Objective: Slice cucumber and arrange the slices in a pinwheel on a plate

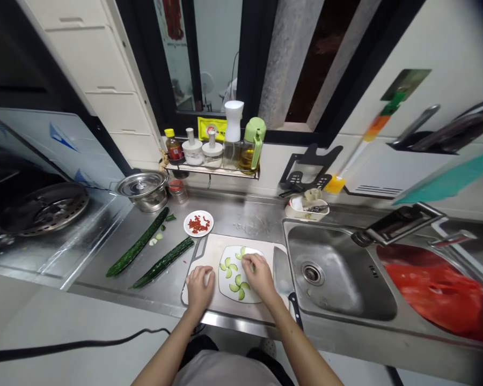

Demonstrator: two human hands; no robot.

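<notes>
A white square plate [224, 285] lies on a pale cutting board [210, 247]. Green cucumber slices [238, 288] are laid on it in pinwheel shapes. Over the plate's upper right, my right hand [260, 274] has its fingertips pinched together at a cucumber slice, which the fingers partly hide. My left hand [200, 288] rests on the board just left of the plate, fingers loosely bent, thumb apart, holding nothing. On the board's right edge lies a broad-bladed knife [282, 271], its black handle pointing towards me.
Two whole cucumbers [140, 245] [165, 262] lie left of the board. Behind it stands a small white dish [192, 231] with red chopped pieces. A lidded steel pot [147, 201] is further back; the sink [334, 300] is at right, below a faucet [402, 222].
</notes>
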